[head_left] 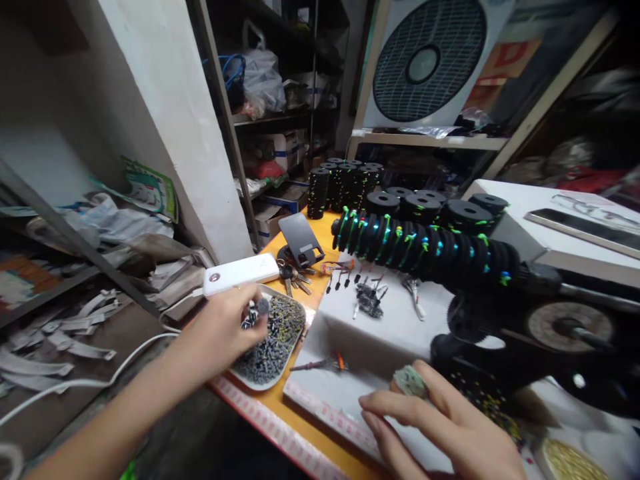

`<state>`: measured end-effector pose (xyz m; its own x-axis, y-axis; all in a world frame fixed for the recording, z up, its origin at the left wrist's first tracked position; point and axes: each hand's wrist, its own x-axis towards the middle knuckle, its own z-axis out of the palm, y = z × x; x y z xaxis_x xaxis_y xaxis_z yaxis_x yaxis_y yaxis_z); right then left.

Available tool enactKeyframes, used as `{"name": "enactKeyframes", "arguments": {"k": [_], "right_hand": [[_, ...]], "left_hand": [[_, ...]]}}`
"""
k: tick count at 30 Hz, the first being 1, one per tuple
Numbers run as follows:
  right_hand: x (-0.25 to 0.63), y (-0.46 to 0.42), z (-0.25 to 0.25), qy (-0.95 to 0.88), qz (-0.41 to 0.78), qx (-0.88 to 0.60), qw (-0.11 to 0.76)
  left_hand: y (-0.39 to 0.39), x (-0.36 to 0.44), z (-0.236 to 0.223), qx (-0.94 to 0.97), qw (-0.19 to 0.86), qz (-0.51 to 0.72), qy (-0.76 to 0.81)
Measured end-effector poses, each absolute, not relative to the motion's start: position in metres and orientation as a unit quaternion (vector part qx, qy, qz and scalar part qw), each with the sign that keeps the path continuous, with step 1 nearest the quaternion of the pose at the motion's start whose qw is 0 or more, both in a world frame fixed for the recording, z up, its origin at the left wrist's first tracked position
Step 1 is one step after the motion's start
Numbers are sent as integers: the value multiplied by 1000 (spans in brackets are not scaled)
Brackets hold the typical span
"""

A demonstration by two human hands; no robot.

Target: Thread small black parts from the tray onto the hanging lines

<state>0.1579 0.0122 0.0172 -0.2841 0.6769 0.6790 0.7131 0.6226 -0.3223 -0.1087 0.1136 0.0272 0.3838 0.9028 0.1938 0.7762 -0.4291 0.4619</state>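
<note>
My left hand (227, 327) reaches over a shallow tray (295, 347) heaped with small dark capacitors and pinches one small grey part (262, 306) between thumb and fingertips. My right hand (445, 427) rests at the front of a white block (380, 327), its fingers curled round a small greenish round piece (410, 381). On the white block lie several small loose components (369, 299) and a thin screwdriver (320, 364).
A long row of black rings with coloured ties (425, 243) lies across the bench, with stacks of black rings (345, 183) behind. A white power bank (240, 273), keys (295, 277) and a phone stand (300, 240) sit near the tray. Shelves and a fan (430, 60) stand behind.
</note>
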Motion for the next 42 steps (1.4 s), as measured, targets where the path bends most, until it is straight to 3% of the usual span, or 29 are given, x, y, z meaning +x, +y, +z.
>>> {"name": "enactKeyframes", "arguments": {"k": [2, 4, 5, 9, 17, 42], "right_hand": [[157, 9, 18, -799, 2, -432, 418], [156, 7, 20, -800, 24, -428, 420], [156, 7, 20, -798, 36, -429, 421], [153, 4, 21, -784, 64, -439, 435], [147, -1, 12, -766, 72, -424, 477], [145, 1, 9, -768, 50, -405, 494]], "left_hand": [[83, -89, 25, 799, 237, 245, 496], [56, -70, 16, 668, 477, 336, 461], [46, -61, 11, 612, 542, 373, 439], [23, -35, -7, 437, 654, 475, 394], [9, -21, -10, 306, 681, 538, 392], [8, -22, -7, 349, 655, 554, 376]]}}
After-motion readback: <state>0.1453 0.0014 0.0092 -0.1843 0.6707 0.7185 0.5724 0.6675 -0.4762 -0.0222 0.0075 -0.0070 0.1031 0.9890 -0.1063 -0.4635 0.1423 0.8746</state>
